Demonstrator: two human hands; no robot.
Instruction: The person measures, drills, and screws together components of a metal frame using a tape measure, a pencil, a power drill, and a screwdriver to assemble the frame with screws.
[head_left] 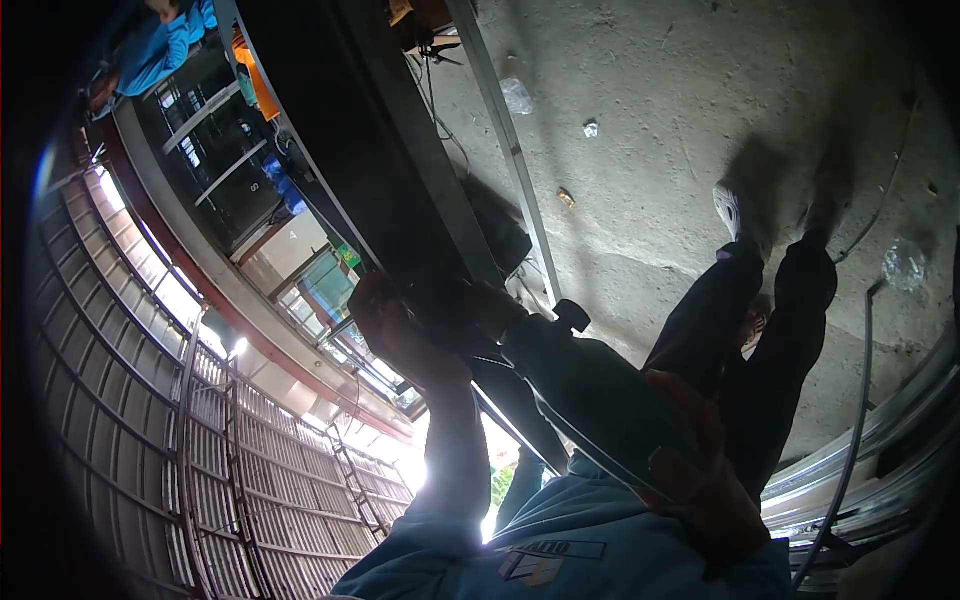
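A dark green, long-bodied power tool [590,385] with a black knob [571,316] on its side lies across the front of my blue shirt. My right hand [695,470] is closed around its rear end. My left hand [400,335] is closed at the side of a wide dark metal beam [375,150], close to the tool's front. Deep shadow hides what the left fingers hold. The tool's tip and its contact with the beam are also too dark to make out.
A thin metal bar [510,140] runs alongside the beam. Plastic scraps [517,97] and a hose [866,380] lie on the concrete floor [640,90]. Long shiny metal profiles [870,470] are stacked at lower right. Another person in blue [165,50] is at upper left.
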